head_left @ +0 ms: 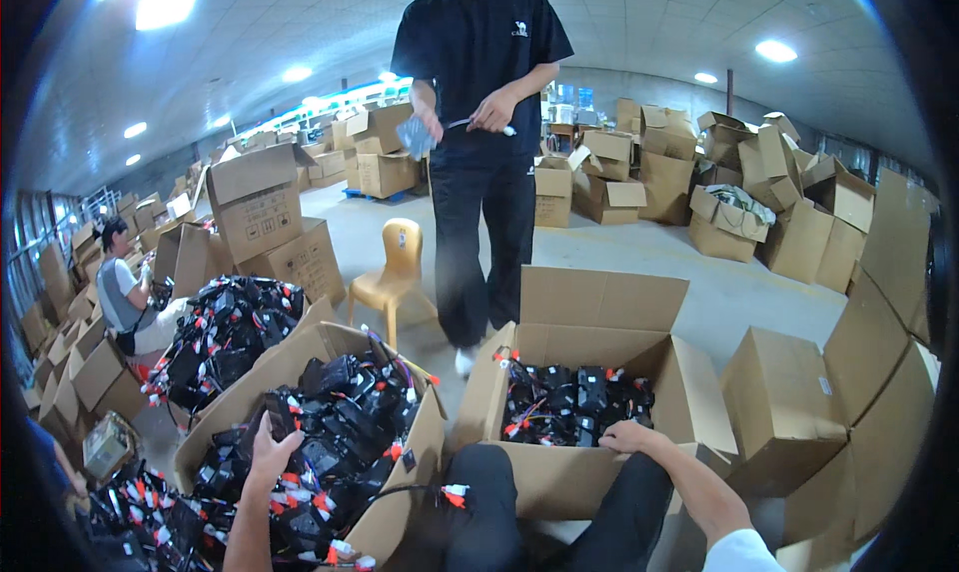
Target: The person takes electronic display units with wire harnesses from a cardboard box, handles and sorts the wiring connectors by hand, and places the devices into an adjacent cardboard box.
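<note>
Two hands busy: left hand (268,450) clasps a black unit (283,415); right hand (627,437) rests curled on the box (559,477) rim, best steadying it.

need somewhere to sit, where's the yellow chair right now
In the head view the yellow chair stands on the floor left of centre, beside the standing person in black and behind the open box of black parts that the left hand reaches into.

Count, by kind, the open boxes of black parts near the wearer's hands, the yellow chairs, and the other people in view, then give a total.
Open boxes of black parts: 3
Yellow chairs: 1
Other people: 2
Total: 6
</note>
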### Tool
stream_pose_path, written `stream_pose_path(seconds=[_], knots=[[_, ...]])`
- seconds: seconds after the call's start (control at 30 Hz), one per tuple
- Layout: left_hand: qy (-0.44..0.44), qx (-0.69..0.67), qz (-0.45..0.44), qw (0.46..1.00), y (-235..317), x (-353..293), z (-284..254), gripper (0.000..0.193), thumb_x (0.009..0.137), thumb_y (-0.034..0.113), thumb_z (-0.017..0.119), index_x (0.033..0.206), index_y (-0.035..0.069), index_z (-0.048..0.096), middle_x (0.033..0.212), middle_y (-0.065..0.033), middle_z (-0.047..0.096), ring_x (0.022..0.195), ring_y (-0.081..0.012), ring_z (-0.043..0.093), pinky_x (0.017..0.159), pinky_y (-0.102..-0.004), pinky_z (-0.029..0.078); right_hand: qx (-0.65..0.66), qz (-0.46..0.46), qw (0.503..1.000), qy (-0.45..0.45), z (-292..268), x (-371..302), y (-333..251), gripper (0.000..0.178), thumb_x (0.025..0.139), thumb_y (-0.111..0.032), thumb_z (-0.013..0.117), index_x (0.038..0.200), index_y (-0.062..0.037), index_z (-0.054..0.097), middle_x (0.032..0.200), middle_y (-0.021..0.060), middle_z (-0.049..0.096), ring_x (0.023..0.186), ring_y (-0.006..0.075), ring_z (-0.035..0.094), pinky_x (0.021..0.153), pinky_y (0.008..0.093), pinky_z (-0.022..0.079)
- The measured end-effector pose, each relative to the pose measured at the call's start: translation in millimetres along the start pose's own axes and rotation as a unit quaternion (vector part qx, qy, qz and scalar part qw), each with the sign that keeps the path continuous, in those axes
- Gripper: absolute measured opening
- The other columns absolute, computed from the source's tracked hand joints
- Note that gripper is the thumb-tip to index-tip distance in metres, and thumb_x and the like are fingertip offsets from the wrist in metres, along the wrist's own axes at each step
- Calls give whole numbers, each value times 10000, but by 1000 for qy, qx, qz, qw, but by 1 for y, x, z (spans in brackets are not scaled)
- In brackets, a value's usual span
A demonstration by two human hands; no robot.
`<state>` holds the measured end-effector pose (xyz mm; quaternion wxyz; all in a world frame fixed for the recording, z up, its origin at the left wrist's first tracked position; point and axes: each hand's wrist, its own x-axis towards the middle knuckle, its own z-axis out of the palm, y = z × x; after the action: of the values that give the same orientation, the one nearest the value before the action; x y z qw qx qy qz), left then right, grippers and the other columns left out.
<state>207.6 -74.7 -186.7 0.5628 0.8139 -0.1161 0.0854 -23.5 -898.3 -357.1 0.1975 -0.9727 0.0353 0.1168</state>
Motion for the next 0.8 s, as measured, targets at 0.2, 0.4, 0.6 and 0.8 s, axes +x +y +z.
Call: stream_pose_path(seconds=[0.2, 0.4, 0.6, 0.8], knots=[[9, 1, 22, 1000, -9, -9, 0, 616, 952, 96, 900, 1495, -34, 637, 1318, -75, 749, 1215, -185, 705, 1105, -351, 554, -18, 29, 999, 2, -5, -23, 4, 520, 1115, -517, 664, 1202, -49, 873, 1176, 256, 855, 1127, 465, 809, 1026, 549, 617], [14, 23, 12, 1000, -14, -3, 4, 634, 970, 102, 887, 1529, -41, 625, 1362, -86, 745, 1251, -188, 699, 1143, -357, 544, -17, 16, 1000, 19, -6, -23, -1, 532, 1118, -489, 613, 1141, -27, 876, 1089, 274, 847, 1051, 494, 806, 980, 567, 625], [16, 45, 31, 998, -17, 3, 8, 651, 987, 108, 874, 1564, -49, 614, 1405, -97, 741, 1287, -192, 694, 1181, -364, 534, -23, 20, 999, 12, -5, -3, -1, 513, 1115, -464, 606, 1138, -30, 880, 1066, 254, 857, 1028, 474, 816, 977, 554, 633], [-46, 28, -36, 998, -6, 11, 7, 926, 981, 155, 906, 1715, -153, 432, 1600, -210, 663, 1485, -265, 631, 1306, -394, 458, -31, 15, 999, -12, -6, 9, 1, 506, 1121, -467, 617, 1179, -35, 873, 1099, 237, 864, 1051, 451, 825, 992, 536, 636]])
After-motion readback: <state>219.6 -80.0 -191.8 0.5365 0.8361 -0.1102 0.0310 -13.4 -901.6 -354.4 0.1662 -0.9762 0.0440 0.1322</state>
